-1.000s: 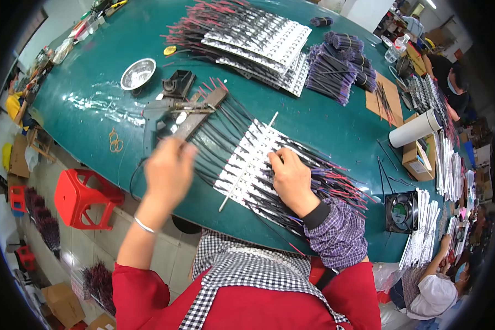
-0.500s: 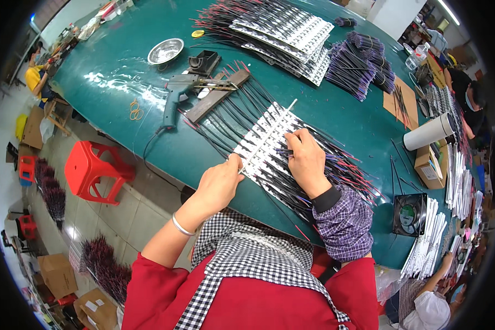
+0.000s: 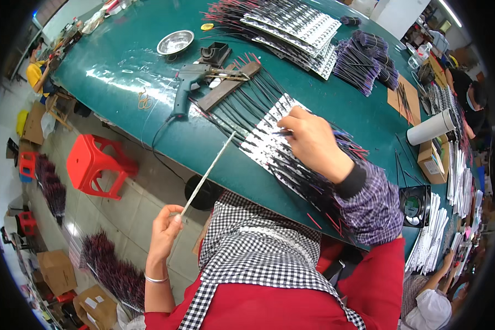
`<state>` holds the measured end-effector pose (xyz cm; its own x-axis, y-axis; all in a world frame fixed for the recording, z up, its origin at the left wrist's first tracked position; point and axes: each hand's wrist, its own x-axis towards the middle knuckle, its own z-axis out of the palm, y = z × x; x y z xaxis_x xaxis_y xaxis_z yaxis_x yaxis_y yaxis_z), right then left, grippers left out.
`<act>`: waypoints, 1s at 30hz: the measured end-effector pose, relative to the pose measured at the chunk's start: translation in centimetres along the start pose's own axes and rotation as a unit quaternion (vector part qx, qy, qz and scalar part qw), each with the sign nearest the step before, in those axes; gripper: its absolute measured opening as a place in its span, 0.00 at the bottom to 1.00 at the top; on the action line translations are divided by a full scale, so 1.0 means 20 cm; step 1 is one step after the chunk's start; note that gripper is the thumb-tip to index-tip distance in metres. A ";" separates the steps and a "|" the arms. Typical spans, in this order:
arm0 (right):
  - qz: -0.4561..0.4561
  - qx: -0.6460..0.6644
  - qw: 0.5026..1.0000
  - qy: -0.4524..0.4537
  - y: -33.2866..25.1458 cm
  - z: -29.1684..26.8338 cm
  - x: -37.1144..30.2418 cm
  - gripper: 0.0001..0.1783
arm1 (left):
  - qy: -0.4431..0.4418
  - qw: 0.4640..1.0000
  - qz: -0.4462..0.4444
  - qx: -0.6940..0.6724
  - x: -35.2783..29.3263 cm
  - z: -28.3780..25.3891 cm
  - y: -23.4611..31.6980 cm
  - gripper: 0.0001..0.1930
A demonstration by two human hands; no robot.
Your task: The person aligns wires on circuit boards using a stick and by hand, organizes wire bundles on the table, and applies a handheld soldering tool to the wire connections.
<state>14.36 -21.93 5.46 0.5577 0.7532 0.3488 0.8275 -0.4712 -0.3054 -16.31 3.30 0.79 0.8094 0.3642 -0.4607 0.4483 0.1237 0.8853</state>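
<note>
My left hand (image 3: 166, 226) is closed round the lower end of a thin whitish stick (image 3: 209, 171), out past the table's near edge. The stick tilts up and right, its tip over the table edge near the board. A white board with rows of holes (image 3: 258, 147) lies on the table with black wires (image 3: 245, 113) running across it, some ending in red or purple tips. Above the board, my right hand (image 3: 313, 142) has its fingers pinched together on dark wires; the hand hides part of them. A dark wooden bar (image 3: 225, 91) lies across the wires' far ends.
Left of the wooden bar lies a corded heat gun (image 3: 188, 88), with a metal bowl (image 3: 175, 43) beyond. Stacked wired boards (image 3: 291, 27) and purple-black wire bundles (image 3: 363, 60) are at the back. A small fan (image 3: 413, 206) is right; a red stool (image 3: 99, 165) stands left.
My left hand has lifted the stick off the board and swung it down and left beyond the table edge. My right hand has moved up and slightly right over the wires.
</note>
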 end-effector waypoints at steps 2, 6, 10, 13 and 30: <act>-0.028 0.023 0.999 -0.041 -0.09 0.10 0.10 0.08 | 0.026 1.000 -0.007 -0.008 -0.04 -0.03 -0.02 0.10; 0.010 0.002 0.994 -0.113 -0.21 0.34 0.16 0.13 | 0.070 0.997 0.030 -0.027 -0.06 -0.06 -0.10 0.11; 0.052 -0.014 0.997 -0.050 -0.26 0.44 0.15 0.15 | 0.088 0.993 0.056 -0.057 -0.08 -0.10 -0.22 0.12; 0.063 -0.049 0.996 -0.029 -0.29 0.47 0.13 0.10 | 0.083 0.993 0.054 -0.065 -0.05 -0.12 -0.22 0.11; 0.110 0.024 0.993 0.038 -0.32 0.38 0.04 0.12 | 0.035 0.998 0.060 -0.002 0.04 -0.08 -0.14 0.10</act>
<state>8.97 -14.80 0.93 0.7300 0.5966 0.3334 0.6813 -0.5968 -0.4238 -17.55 4.64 -2.01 0.8288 0.4392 -0.3465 0.3488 0.0786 0.9339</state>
